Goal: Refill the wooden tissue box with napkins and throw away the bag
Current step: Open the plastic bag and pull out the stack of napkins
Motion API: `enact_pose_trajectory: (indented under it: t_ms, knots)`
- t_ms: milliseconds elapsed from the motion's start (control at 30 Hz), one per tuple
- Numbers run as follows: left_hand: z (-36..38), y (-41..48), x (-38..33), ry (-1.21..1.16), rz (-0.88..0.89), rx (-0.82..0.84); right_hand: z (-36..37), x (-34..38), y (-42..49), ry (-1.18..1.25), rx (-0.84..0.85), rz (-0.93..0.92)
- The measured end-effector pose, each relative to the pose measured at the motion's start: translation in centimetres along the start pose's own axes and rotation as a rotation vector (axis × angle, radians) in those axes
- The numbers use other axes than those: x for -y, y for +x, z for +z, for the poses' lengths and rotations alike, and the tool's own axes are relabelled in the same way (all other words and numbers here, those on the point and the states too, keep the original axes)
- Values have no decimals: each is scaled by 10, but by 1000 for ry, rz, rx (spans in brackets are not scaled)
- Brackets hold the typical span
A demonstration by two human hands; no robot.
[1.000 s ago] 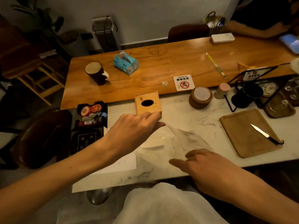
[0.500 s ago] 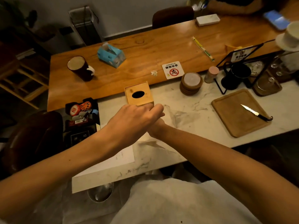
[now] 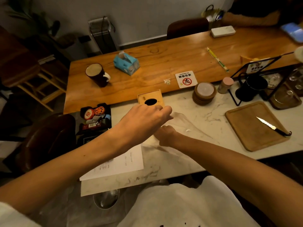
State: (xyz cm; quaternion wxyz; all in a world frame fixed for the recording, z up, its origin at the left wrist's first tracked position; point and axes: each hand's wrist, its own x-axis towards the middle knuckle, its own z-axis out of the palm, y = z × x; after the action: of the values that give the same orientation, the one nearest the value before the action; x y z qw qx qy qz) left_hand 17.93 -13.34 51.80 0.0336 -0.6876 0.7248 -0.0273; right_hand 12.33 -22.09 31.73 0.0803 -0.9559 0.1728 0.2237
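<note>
Gathering stage: clear bag [image 3: 183,123] lies crumpled on marble table [image 3: 205,112], just before wooden tissue box [image 3: 150,99].
Left hand [image 3: 144,119]: fingers bunched, pinching the bag's edge.
Right hand [image 3: 165,134]: fisted beneath; grip unclear.
Risk: slick film may slip free.

Tissue box [image 3: 150,99] behind both hands; knife [image 3: 272,126] on tray [image 3: 242,128], far right.

Table [image 3: 188,161]: glossy white marble. Box [image 3: 157,97] and tray [image 3: 242,128]: matt wood. Bag [image 3: 185,123]: thin, clear, glossy plastic film; knife [image 3: 265,122] blade: shiny metal.
</note>
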Motion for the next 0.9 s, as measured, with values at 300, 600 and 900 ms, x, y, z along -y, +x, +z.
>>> enact_pose_trajectory:
  t_ms: [300, 600, 900]
  knots:
    - [-11, 22, 45, 47, -42, 75, -169, -29, -110, 372, 78, -60]
    - [-45, 28, 114, -374, -182, 133, -213, -99, -172, 1335, -316, -193]
    - [-131, -43, 171, 125, -177, -375, -140, -134, -133, 1819, -419, 56]
